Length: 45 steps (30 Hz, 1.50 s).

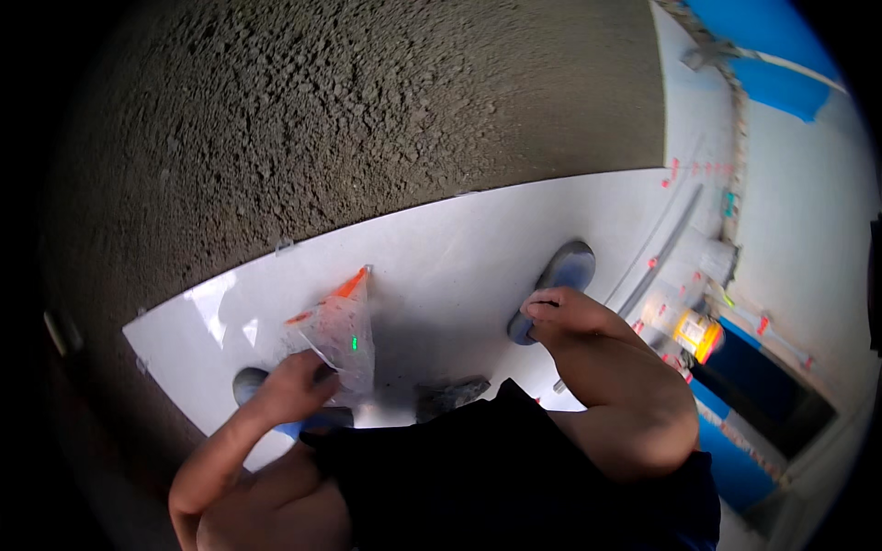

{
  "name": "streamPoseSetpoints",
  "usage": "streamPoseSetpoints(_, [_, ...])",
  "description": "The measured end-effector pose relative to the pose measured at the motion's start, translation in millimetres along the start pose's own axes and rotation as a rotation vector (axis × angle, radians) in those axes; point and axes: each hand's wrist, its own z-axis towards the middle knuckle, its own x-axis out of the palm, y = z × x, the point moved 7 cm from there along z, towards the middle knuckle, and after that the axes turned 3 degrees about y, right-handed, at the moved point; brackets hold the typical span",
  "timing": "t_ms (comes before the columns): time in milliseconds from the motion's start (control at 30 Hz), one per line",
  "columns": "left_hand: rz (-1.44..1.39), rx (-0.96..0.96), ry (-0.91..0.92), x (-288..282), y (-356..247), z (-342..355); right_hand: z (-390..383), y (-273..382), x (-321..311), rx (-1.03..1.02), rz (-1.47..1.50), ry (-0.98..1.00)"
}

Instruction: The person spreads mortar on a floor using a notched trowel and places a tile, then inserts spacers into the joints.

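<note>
My left hand (299,390) is closed on a clear plastic bag (344,335) above the white glossy tile floor (441,239). Through the bag's film and at its top show orange pieces (351,283), with a small green glint lower down. Over to the right, my right hand (551,308) is curled beside my grey-blue shoe (571,264). Its fingers are drawn together, and whatever they may hold is too small to make out. Between my feet lies a dark, shiny, crumpled bundle (450,397), partly cut off by my black clothing.
Rough grey mortar (367,101) spreads beyond the tile edge, where small clear clips (285,246) stick out. A long metal bar (666,248) lies at right, near red bits and a yellow container (698,336). Blue sheeting (781,87) is at the far right.
</note>
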Motion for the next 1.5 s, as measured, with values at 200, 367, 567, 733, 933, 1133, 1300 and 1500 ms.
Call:
streamPoseSetpoints(200, [-0.173, -0.332, -0.215, -17, -18, -44, 22, 8, -35, -0.058, -0.212, 0.193])
streamPoseSetpoints(367, [-0.177, -0.574, -0.665, 2, -42, -67, 64, 22, -64, -0.319, -0.435, 0.374])
streamPoseSetpoints(567, [-0.324, -0.493, -1.294, 21, -33, -73, 90, 29, -82, -0.484, -0.692, 0.681])
streamPoseSetpoints(733, [-0.261, -0.568, -1.524, 47, -109, -105, 102, 12, -54, -0.719, -0.870, 0.618])
streamPoseSetpoints(933, [-0.230, -0.463, -1.491, 115, -241, -54, 105, -13, -63, -0.732, -0.845, 0.567])
streamPoseSetpoints(1133, [-0.250, -0.589, -1.715, 98, -144, -85, 105, -6, -59, -0.815, -0.790, 0.480])
streamPoseSetpoints(1300, [0.109, -0.701, -1.387, 53, -65, -84, 101, -1, -61, -0.706, -0.818, 0.471])
streamPoseSetpoints(1500, [0.307, -0.501, -0.902, 35, -6, -12, 74, 27, -65, -0.787, -0.822, 0.205])
